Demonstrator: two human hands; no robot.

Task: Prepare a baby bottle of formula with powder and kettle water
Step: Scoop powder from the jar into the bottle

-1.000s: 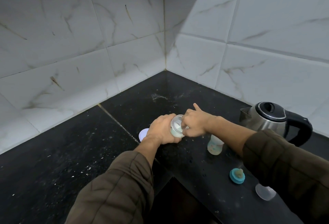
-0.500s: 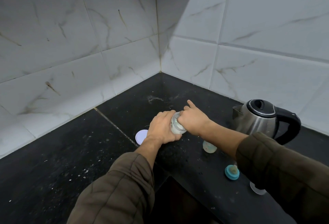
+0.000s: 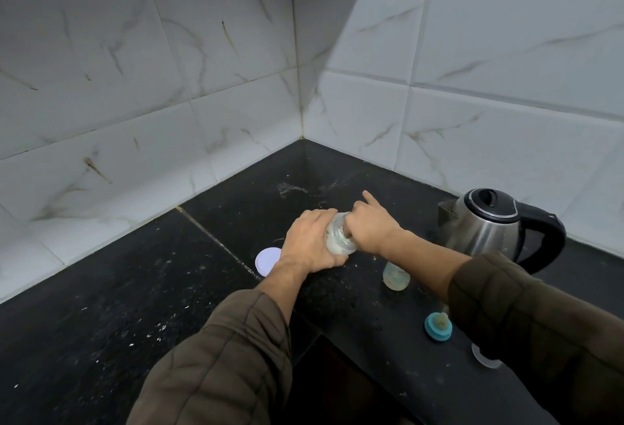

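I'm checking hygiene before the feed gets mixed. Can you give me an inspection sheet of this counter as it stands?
Surface: black stone counter, flecked with pale specks, with a smear near the corner.
Job's things: jar of white powder, tilted and open; white lid flat on the counter beside it; baby bottle standing, top hidden by the right forearm; teal ring with teat lying apart; clear cap partly hidden by the right sleeve; steel kettle, lid down.
Clutter: nothing seen.
Hands: left hand grips the jar; right hand has its fingers curled at the jar's mouth, and what they hold is hidden.
Cables: nothing seen.
Surroundings: white marbled wall tiles meeting in a corner.
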